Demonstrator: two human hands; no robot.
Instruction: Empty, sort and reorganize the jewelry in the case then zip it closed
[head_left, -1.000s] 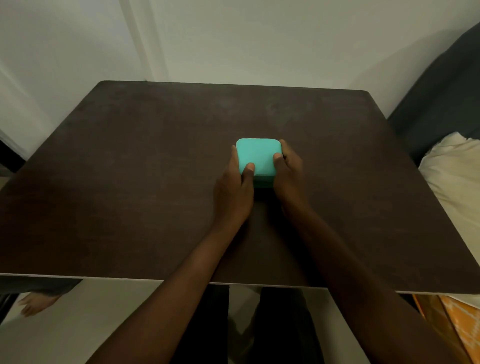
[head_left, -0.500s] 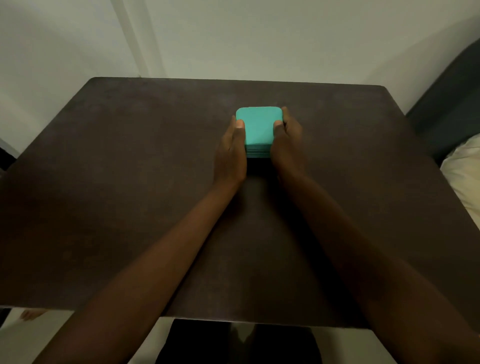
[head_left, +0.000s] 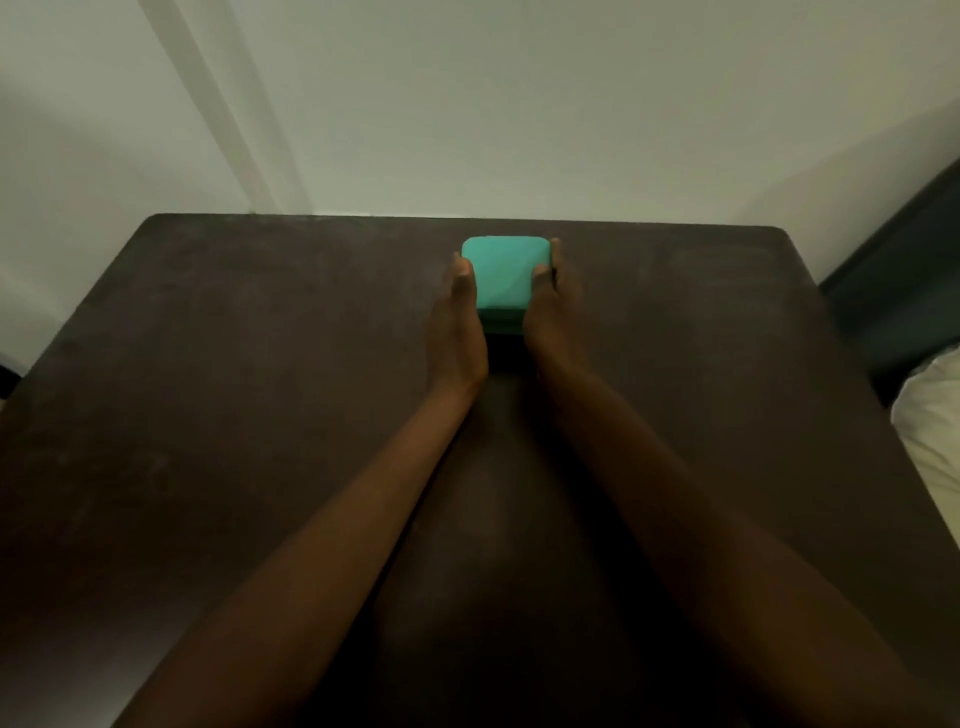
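My jewelry case (head_left: 505, 273), a small teal square with rounded corners, sits closed on the dark brown counter (head_left: 218, 405), close to the counter's far edge and roughly midway along it. My left hand (head_left: 456, 332) lies against the case's left side, thumb tip resting at the top left edge; the fingers beyond are hidden behind the hand, so I cannot tell how far they wrap round. My right hand (head_left: 551, 317) grips the case's right side, thumb curled onto the lid near the right edge and fingers running along the far right side. Both forearms stretch across the counter toward the case. Behind the case a pale wall (head_left: 519, 104) rises from the counter's far edge. Right of the counter lies white bedding (head_left: 932, 426).
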